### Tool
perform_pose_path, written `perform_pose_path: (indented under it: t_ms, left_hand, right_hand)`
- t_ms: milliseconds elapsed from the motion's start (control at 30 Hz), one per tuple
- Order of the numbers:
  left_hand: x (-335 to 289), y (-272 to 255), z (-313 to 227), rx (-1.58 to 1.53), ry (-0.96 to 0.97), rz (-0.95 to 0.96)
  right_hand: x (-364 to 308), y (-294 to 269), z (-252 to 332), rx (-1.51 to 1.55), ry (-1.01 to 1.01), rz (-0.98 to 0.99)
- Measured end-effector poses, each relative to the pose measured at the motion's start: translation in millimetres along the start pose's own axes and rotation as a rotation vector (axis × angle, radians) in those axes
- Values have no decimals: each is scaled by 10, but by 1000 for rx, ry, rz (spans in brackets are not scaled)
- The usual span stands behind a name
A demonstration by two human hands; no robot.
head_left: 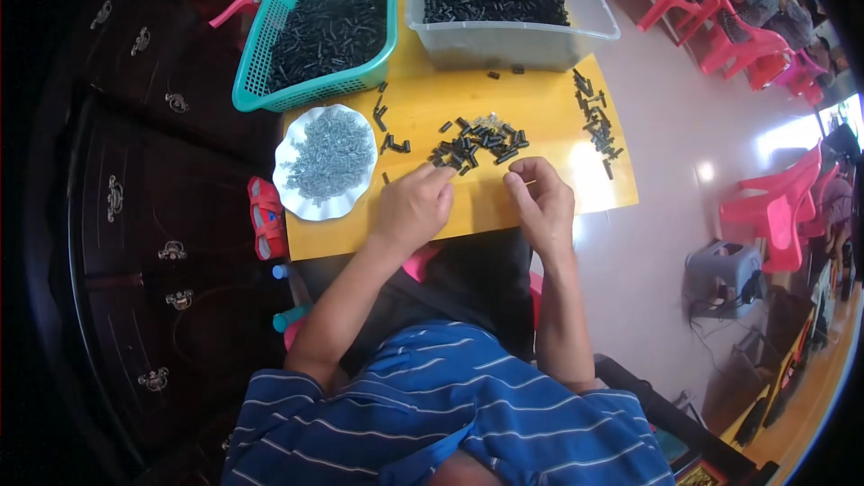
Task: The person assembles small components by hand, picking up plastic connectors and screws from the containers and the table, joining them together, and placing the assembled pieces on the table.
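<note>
Has left hand (416, 205) at the near side of the black tube pile (490, 139), between left and right edges of the table (432, 94), with fingers curled together; cannot tell if clamped on anything. Poises right hand (543, 200) just beside, with thumb close to forefinger, hold unclear. Seems heaped back from the near edge to suit both hands. Points every way, without shared long axis.

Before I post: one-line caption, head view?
Left hand and right hand by a heap of small black pieces on a table; plate at left, basket and bin beyond.
</note>
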State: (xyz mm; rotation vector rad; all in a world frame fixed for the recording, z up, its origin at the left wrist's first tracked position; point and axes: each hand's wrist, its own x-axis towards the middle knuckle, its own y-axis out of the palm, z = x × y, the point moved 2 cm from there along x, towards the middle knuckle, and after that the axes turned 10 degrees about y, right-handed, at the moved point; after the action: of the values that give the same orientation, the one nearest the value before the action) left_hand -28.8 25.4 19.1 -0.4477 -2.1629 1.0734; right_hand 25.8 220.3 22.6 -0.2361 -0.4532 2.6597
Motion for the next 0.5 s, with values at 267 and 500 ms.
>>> perform_pose_path:
  t_ms: [267,500]
  left_hand:
    - [101,117,-43,41,35,-38]
    - [148,175,-35,72,45,-73]
  right_hand:
    - [2,-22,-34,-123,-35,42]
    - [-16,-39,-27,-139,3,68]
